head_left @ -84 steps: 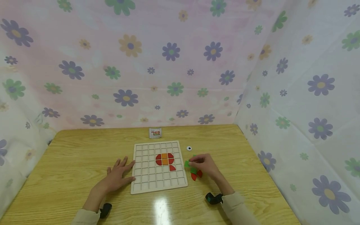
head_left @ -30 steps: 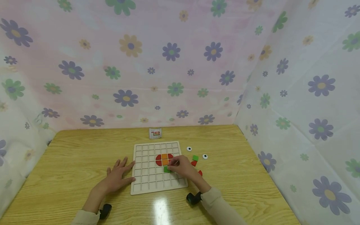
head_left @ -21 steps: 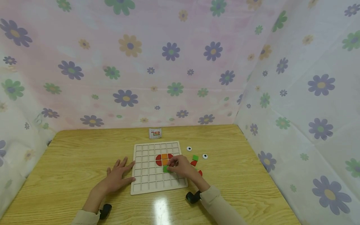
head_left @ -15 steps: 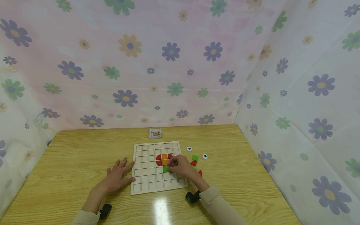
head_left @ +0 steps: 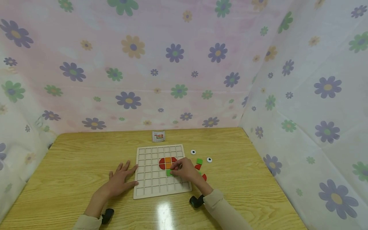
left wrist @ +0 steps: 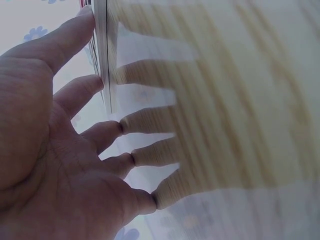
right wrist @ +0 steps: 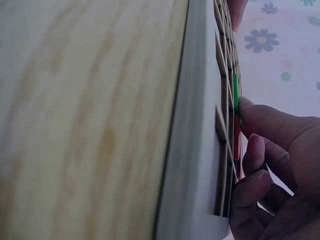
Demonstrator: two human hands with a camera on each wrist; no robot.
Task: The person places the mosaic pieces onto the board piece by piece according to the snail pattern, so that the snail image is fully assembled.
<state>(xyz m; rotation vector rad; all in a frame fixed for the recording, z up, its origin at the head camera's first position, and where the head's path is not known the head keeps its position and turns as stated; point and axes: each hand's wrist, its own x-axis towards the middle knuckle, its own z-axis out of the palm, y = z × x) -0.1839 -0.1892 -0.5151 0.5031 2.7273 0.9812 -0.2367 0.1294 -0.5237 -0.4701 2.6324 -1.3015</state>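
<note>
A pale wooden grid board lies on the table. Red curved pieces and orange squares form a rounded shape in its cells. Just below them, a green square tile sits at a cell, its right part hidden by my right hand. That hand pinches the tile, and in the right wrist view the thumb is right at the green edge, beside a red piece. My left hand rests spread on the table, thumb and index fingertip touching the board's left edge.
Right of the board lie another green square, red quarter-round pieces and two googly-eye discs. A small picture card lies behind the board. Flowered cloth hangs around the table.
My right hand has moved left from the loose pieces onto the board with a green square tile. Over the last second it barely shifts the tile left. The left hand stays put.
</note>
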